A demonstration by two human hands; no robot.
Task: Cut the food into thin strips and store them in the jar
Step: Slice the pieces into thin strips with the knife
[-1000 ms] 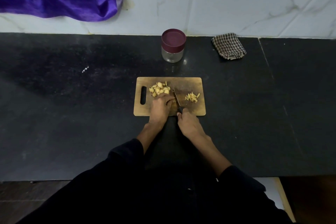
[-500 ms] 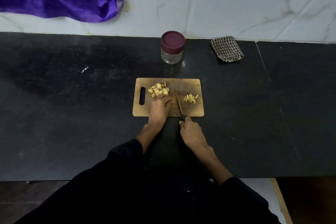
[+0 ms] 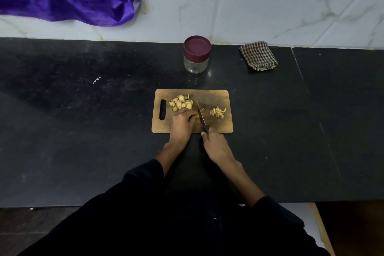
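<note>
Since a moment ago my knife (image 3: pixel 200 114) has barely shifted: the blade still stands beside my left fingertips, and the pile of strips (image 3: pixel 218 112) on the right of the board (image 3: pixel 220 125) looks no bigger. So I judge I'm mid-slice, with most chunks (image 3: pixel 182 102) left uncut. My left hand (image 3: pixel 182 121) lies knuckles up, fingers curled over a piece I can't quite see. My right hand (image 3: pixel 215 144) is wrapped round the handle at the board's near edge. The jar (image 3: pixel 196 54) stands behind the board, lid on.
</note>
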